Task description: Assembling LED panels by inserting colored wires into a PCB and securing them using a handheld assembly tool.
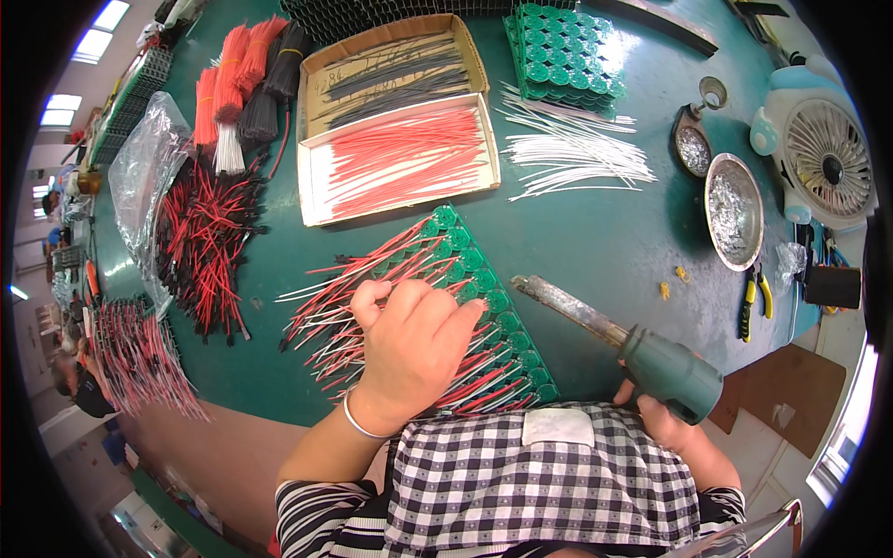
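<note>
A panel of small round green circuit boards [510, 322] lies in front of me, with red, white and black wires [349, 339] fanning out from it to the left. My left hand [414, 335] is over the panel, its fingers curled and the fingertips down at the boards. What they pinch, if anything, is hidden. My right hand [662, 423] is closed around a soldering iron [674, 374] with a thick green body. Its long metal tip [572, 309] points up and left, to the right of the panel and apart from it.
Beyond the panel stand a carton tray of red wires [405, 163], loose white wires [577, 153] and stacked green panels [563, 56]. Bundled wires [209, 242] lie left. On the right are a metal bowl [734, 212], yellow-handled cutters [749, 307] and a small fan [823, 153].
</note>
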`<state>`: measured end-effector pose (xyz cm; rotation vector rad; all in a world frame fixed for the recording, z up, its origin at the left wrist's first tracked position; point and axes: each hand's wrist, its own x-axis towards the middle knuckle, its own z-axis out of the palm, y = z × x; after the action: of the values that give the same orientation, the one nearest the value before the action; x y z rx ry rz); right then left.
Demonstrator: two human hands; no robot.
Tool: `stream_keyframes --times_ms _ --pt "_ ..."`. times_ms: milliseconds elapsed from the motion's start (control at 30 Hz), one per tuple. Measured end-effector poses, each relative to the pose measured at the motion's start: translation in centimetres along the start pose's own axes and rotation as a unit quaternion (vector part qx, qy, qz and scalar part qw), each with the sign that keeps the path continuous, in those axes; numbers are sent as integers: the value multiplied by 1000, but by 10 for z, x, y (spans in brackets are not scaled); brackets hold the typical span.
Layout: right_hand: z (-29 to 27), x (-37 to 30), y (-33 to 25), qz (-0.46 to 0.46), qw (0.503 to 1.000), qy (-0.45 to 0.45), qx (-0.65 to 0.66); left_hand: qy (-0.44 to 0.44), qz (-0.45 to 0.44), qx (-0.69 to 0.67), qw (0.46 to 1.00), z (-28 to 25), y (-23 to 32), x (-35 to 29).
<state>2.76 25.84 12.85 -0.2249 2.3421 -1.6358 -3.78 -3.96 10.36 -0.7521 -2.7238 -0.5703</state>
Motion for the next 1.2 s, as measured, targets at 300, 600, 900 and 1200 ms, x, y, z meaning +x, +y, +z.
stream_keyframes --times_ms 300,600,900,1200 --pt "-6 -16 5 49 999 -16 6 -4 24 -10 1000 -5 7 -4" --pt "2 -10 10 -3 999 -29 -22 -21 10 -26 999 2 11 -11" --pt "6 -9 14 -36 996 -15 -81 -15 6 -26 1000 2 11 -11" --pt "-4 -15 10 10 998 -36 -40 -14 5 -26 1000 4 12 -11"
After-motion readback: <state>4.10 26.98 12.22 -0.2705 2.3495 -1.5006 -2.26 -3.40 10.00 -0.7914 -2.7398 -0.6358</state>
